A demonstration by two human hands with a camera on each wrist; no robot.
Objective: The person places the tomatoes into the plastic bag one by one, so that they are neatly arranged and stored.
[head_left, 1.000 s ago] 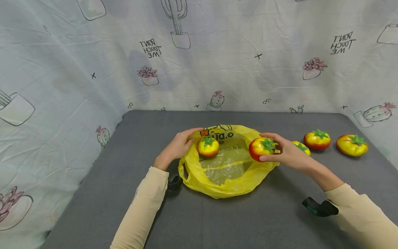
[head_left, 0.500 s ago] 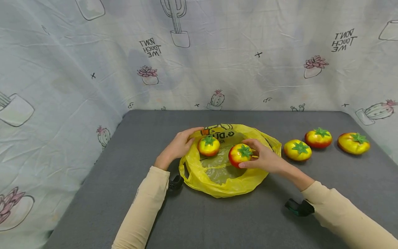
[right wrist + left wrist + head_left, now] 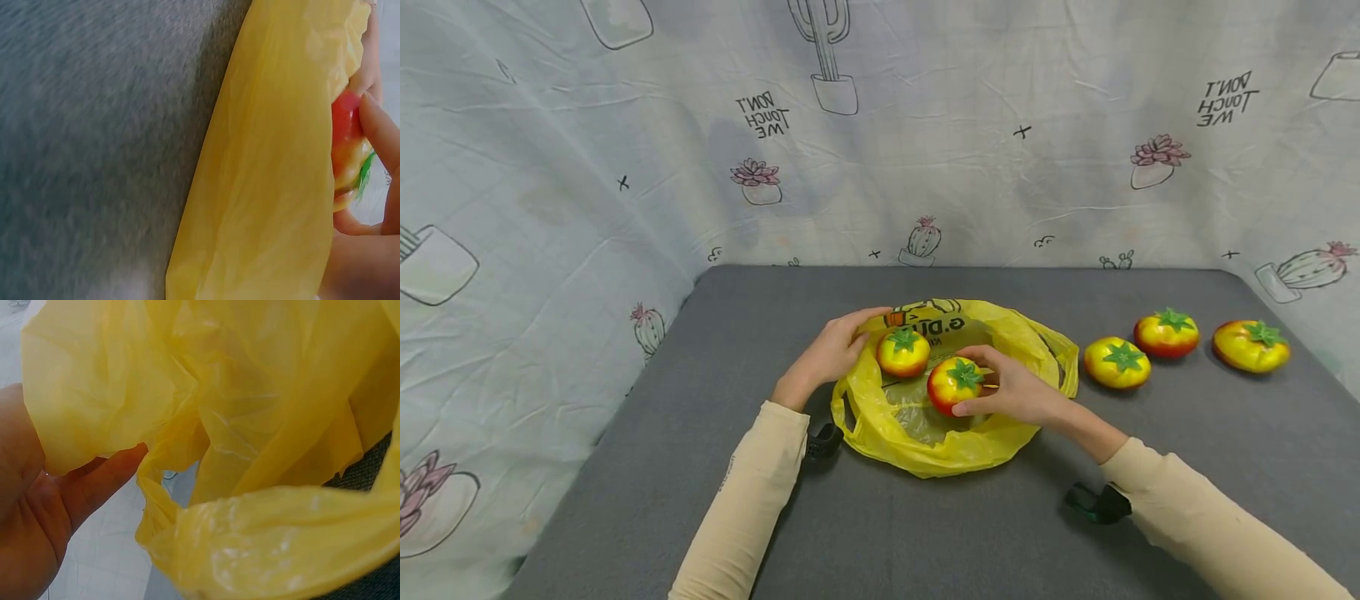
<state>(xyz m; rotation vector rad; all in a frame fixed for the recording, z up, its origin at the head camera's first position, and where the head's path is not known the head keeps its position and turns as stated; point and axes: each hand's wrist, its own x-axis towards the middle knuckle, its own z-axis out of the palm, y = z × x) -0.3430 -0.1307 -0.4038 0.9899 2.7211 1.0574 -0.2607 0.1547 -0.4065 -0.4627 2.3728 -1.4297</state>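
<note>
A yellow plastic bag [image 3: 917, 454] sits with its mouth spread wide, printed lettering at its far inner side. My left hand [image 3: 831, 352] holds its left rim; in the left wrist view its fingers [image 3: 103, 487] go behind the yellow film. One red-and-yellow toy tomato [image 3: 902, 360] with a green leafy top lies inside, near that hand. Over the bag's opening, my right hand [image 3: 1011, 393] grips a second toy tomato [image 3: 942, 387] between thumb and fingers. The right wrist view shows this tomato [image 3: 347, 147] just past the bag's side wall [image 3: 269, 175], which hides part of it.
Three more toy tomatoes lie right of the bag: a near one [image 3: 1117, 363], a redder one [image 3: 1167, 336] behind it and a flatter one [image 3: 1251, 347] farther right. The grey tabletop [image 3: 925, 542] ends at a printed cloth backdrop [image 3: 955, 125].
My right hand has carried its tomato leftward from the bag's right rim to over the middle of the opening, closer to the other tomato. The left hand stays in place.
</note>
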